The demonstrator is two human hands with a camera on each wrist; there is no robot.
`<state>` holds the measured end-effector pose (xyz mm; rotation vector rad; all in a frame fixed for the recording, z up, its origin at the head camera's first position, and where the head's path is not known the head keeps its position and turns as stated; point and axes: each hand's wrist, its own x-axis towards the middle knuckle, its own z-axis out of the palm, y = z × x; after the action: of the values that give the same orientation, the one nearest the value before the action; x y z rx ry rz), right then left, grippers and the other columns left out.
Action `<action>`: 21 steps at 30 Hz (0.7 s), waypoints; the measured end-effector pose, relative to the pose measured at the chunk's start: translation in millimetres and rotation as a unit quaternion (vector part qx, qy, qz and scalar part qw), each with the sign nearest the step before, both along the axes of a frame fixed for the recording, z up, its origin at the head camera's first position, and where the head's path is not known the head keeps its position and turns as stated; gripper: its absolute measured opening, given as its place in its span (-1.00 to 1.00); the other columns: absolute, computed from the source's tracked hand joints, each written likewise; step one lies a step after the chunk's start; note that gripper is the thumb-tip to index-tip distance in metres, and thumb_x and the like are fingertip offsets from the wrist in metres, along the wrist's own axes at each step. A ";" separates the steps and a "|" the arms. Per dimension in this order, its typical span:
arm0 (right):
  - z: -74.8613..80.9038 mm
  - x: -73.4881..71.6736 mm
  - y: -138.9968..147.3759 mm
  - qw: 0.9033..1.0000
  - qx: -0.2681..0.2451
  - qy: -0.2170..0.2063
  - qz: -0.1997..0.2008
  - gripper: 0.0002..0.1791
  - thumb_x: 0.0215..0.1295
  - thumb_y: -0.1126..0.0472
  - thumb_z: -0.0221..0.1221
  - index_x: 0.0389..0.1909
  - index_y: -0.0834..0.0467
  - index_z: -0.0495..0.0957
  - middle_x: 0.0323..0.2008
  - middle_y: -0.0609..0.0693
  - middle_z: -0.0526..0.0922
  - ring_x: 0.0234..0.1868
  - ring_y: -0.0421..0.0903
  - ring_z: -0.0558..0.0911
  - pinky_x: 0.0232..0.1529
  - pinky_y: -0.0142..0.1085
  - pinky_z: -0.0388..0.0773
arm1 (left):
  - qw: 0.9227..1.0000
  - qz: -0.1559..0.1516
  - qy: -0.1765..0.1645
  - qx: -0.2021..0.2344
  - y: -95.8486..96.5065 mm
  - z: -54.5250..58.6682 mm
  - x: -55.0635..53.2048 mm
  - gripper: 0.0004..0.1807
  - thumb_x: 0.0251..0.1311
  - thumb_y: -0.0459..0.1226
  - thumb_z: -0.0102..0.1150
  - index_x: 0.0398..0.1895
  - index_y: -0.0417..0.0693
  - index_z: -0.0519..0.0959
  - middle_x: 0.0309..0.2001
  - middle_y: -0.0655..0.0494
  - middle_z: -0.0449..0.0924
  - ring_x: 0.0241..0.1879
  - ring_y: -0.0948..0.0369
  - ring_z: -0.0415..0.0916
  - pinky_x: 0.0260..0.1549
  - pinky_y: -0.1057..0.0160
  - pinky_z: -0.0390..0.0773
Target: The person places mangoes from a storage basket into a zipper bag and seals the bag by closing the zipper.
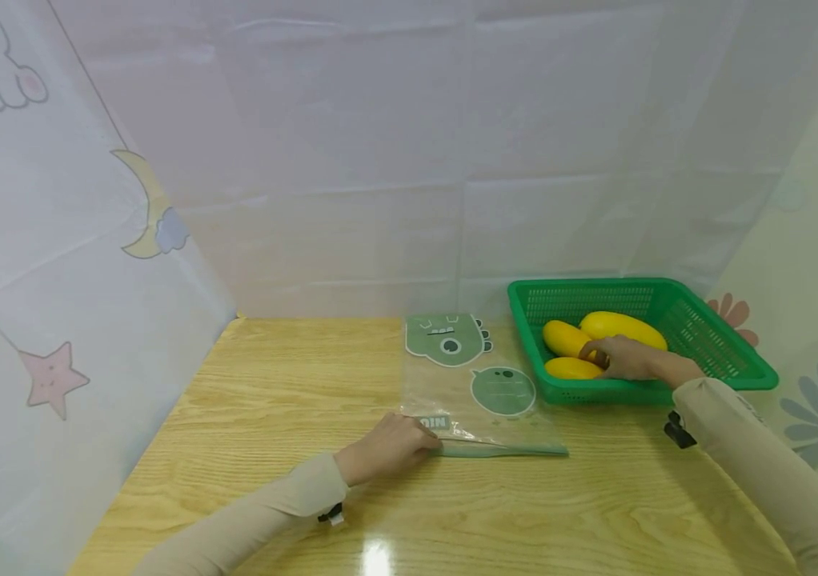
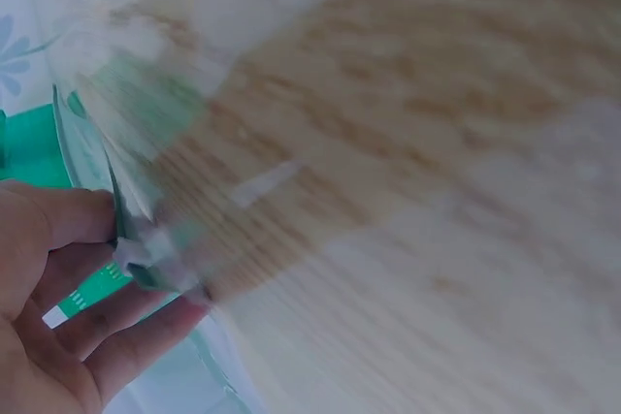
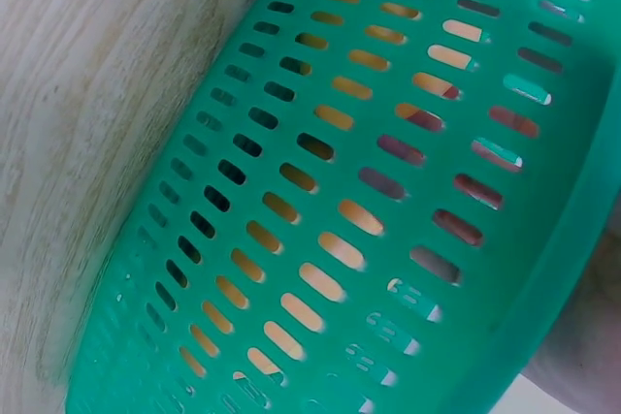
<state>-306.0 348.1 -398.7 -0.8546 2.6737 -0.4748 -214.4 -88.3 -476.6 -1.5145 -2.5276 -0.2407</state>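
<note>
A clear zip bag (image 1: 477,400) with green cartoon prints lies flat, its zip edge towards me. My left hand (image 1: 390,448) pinches the left end of that edge; in the left wrist view, thumb and fingers (image 2: 146,332) hold the bag's rim. My right hand (image 1: 621,358) reaches into a green basket (image 1: 668,390), with its fingers curled over the front yellow oval fruit (image 1: 571,368). Behind it are another yellow fruit (image 1: 563,338) and a longer yellow fruit (image 1: 625,326). In the right wrist view the slotted basket wall (image 3: 291,181) hides most of the hand.
The wooden table (image 1: 272,384) meets a pale curtain (image 1: 344,200) at the back. Printed sheets hang at left and right. The basket stands at the back right, close beside the bag.
</note>
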 end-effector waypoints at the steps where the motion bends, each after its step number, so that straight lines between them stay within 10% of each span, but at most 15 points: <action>1: 0.2 0.0 0.0 1.000 -0.001 0.000 0.000 -0.49 0.25 0.27 0.33 0.14 0.45 0.46 -0.14 0.19 0.64 -0.15 0.12 0.62 -0.14 -0.01 0.60 | 1.000 -0.001 0.002 0.008 -0.2 -0.4 0.0 -0.86 0.21 -0.36 0.28 -0.31 0.09 0.76 -0.29 0.29 0.74 -0.46 0.45 0.49 -0.60 0.55 0.33; 10: 3.9 1.4 -0.8 1.000 -0.010 0.003 0.000 -0.49 0.25 0.19 0.34 0.12 0.39 0.49 -0.12 0.19 0.63 -0.15 0.12 0.60 -0.18 -0.04 0.59 | 0.996 0.026 -0.035 0.071 -1.3 -2.0 0.1 -0.75 0.12 -0.47 0.32 -0.21 0.02 0.76 -0.16 0.18 0.74 -0.22 0.30 0.67 -0.23 0.46 0.58; 21: -1.2 0.2 3.6 1.000 -0.010 0.030 0.000 -0.49 0.26 0.13 0.33 0.08 0.40 0.51 -0.11 0.17 0.62 -0.15 0.10 0.60 -0.17 -0.04 0.59 | 0.998 0.047 0.001 0.049 0.3 0.9 2.4 -0.76 0.16 -0.45 0.26 -0.17 0.02 0.73 -0.10 0.15 0.73 -0.47 0.40 0.52 -0.53 0.52 0.46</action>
<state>-305.8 351.6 -399.9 -0.8890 2.7265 -0.4845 -212.0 -88.0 -475.7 -1.3553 -2.5377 -0.3427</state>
